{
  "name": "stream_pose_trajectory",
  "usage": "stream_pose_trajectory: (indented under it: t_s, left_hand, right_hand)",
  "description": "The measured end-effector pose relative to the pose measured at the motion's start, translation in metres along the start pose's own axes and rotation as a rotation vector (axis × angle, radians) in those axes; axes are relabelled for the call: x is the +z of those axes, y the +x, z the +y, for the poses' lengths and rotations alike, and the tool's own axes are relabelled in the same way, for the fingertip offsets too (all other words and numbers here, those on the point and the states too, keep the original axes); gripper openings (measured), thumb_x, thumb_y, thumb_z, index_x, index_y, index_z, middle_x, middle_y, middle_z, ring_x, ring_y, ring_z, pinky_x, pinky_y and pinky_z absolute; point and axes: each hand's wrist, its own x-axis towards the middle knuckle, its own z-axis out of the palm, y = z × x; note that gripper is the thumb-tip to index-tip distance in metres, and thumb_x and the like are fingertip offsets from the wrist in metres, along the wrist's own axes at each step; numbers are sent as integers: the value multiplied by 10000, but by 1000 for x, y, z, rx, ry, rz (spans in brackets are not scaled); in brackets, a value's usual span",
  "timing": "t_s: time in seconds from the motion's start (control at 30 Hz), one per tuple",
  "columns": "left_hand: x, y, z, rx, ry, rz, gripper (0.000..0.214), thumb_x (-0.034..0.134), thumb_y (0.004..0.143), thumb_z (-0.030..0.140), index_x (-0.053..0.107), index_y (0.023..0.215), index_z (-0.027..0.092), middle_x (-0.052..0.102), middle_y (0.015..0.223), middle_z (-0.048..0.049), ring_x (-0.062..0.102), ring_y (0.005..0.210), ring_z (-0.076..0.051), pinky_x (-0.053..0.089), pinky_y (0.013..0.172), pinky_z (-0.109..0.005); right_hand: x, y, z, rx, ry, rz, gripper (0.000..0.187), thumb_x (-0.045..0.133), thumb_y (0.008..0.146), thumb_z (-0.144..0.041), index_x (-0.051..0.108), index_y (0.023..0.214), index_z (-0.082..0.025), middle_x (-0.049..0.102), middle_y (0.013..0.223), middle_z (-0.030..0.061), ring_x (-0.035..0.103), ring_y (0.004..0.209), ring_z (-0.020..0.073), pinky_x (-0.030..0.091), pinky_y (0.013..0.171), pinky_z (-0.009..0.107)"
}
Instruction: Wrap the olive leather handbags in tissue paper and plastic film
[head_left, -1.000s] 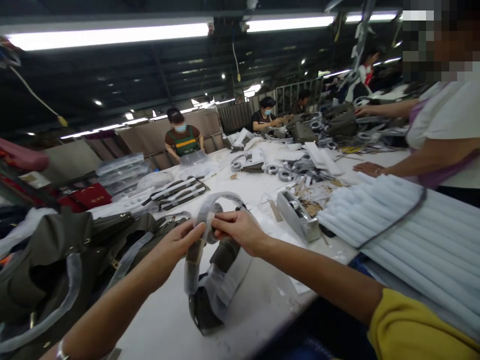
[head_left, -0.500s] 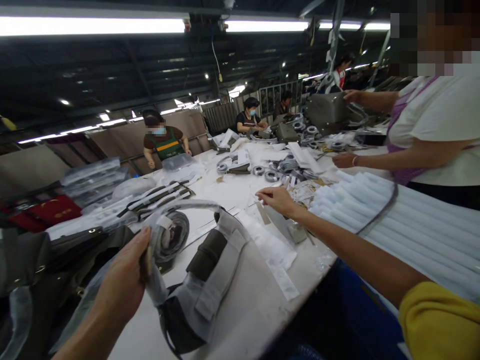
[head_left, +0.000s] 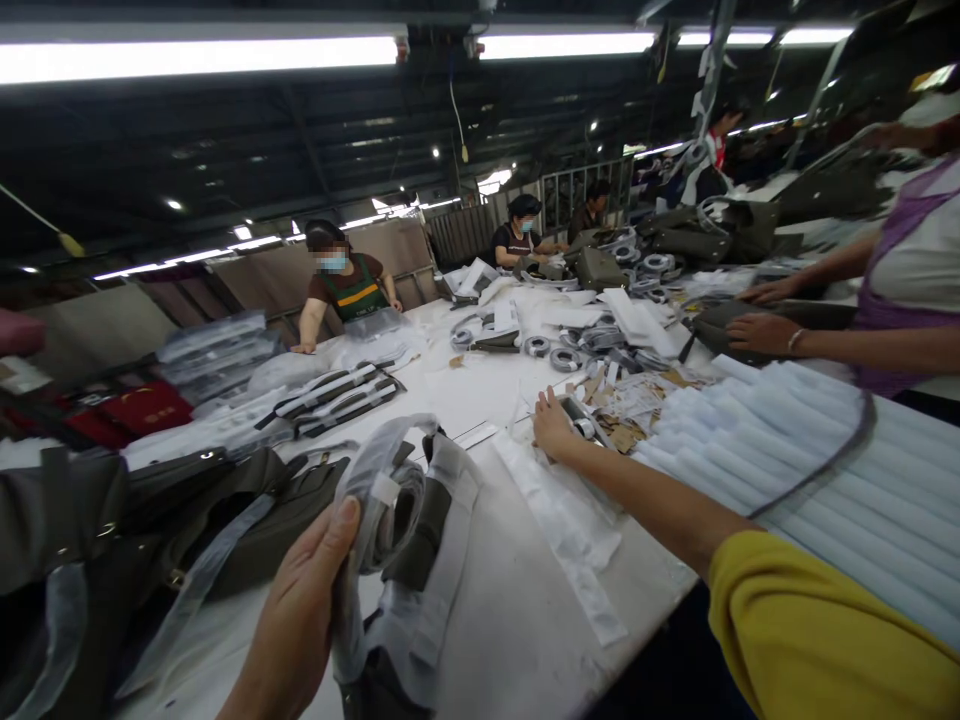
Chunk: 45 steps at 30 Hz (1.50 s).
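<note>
My left hand [head_left: 311,590] is closed on a rolled grey bag strap [head_left: 401,510], thumb on its near side. Clear plastic wrap and a small white tab cover the roll. From it a dark olive padded piece [head_left: 431,535], also in plastic, hangs in a loop down to the table. My right hand [head_left: 553,428] is stretched across the table with its fingers bent, and what lies under them is hidden. Just beyond it sits a grey metallic object with a white roll [head_left: 583,422]. White plastic sleeves [head_left: 566,520] lie below that hand.
Olive bags [head_left: 217,500] are heaped at left. Wrapped straps [head_left: 341,395] and rolled straps [head_left: 564,358] lie farther back on the white table [head_left: 517,610]. White foam tubes [head_left: 810,450] fill the right side. A co-worker's hands [head_left: 765,330] rest on an olive bag; other people stand behind.
The view has swung left. The strap in my left hand has come up and turned more upright. My right hand has moved onto the grey object's near side. The co-worker at right has lowered a bag.
</note>
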Motion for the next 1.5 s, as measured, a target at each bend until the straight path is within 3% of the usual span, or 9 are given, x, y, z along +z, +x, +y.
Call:
stream_pose_trajectory:
  t_s: [0.17, 0.33, 0.5, 0.7, 0.87, 1.1, 1.3, 1.5]
  left_hand:
    - [-4, 2, -3, 33, -24, -28, 436, 700, 813, 553, 719, 1110, 234, 763, 905, -30, 686, 905, -239, 533, 827, -306]
    - [-4, 2, -4, 79, -45, -24, 502, 704, 795, 585, 718, 1104, 191, 757, 896, -37, 683, 873, -228, 520, 831, -306]
    - [-5, 2, -4, 117, -55, -57, 453, 673, 832, 567, 717, 1087, 195, 753, 934, -35, 666, 906, -222, 502, 854, -304]
    - [-2, 3, -4, 141, -69, -81, 470, 674, 822, 586, 720, 1071, 191, 746, 862, -26, 664, 833, -208, 501, 819, -299]
    - [-2, 4, -4, 139, -88, -82, 468, 676, 818, 591, 717, 1061, 193, 742, 838, -16, 664, 817, -204, 498, 806, -291]
    - [-3, 6, -7, 159, -88, -86, 445, 659, 841, 579, 711, 1067, 198, 747, 967, -26, 665, 908, -193, 473, 907, -288]
    - [-4, 5, -6, 160, -99, -89, 467, 664, 839, 575, 705, 1085, 181, 745, 981, -41, 662, 909, -199, 476, 897, -294]
    - [-7, 8, -5, 164, -76, -81, 467, 653, 844, 583, 712, 1087, 189, 741, 1010, -37, 657, 928, -198, 470, 924, -293]
  right_hand:
    - [5, 11, -10, 82, -87, -67, 395, 648, 911, -344, 624, 1258, -157, 526, 1434, 134, 347, 1420, 338, 146, 1170, 625]
    - [5, 16, -17, 120, -106, -115, 381, 631, 931, -386, 613, 1245, -171, 563, 1372, 108, 478, 1313, 308, 317, 1111, 596]
    - [10, -3, -18, 72, -103, -134, 280, 627, 938, -369, 664, 1105, -147, 652, 1207, 92, 562, 1213, 272, 404, 1056, 546]
    - [8, -20, -24, 79, -68, -115, 347, 606, 955, -377, 604, 1215, -147, 627, 1223, 103, 627, 1079, 239, 520, 935, 470]
    - [4, -19, -34, 111, -13, -137, 364, 617, 949, -362, 585, 1245, -152, 606, 1247, 108, 627, 1063, 236, 546, 893, 447]
    - [5, -25, -42, 170, 106, -110, 369, 618, 949, -358, 580, 1253, -153, 602, 1252, 109, 627, 1061, 236, 549, 888, 444]
    - [-2, -38, -26, 203, 303, -23, 319, 606, 956, -362, 606, 1205, -163, 622, 1218, 92, 633, 1042, 224, 548, 888, 437]
    - [-26, -69, -10, 68, 645, 88, 288, 519, 973, -342, 714, 957, -131, 727, 901, 76, 677, 862, 198, 529, 802, 320]
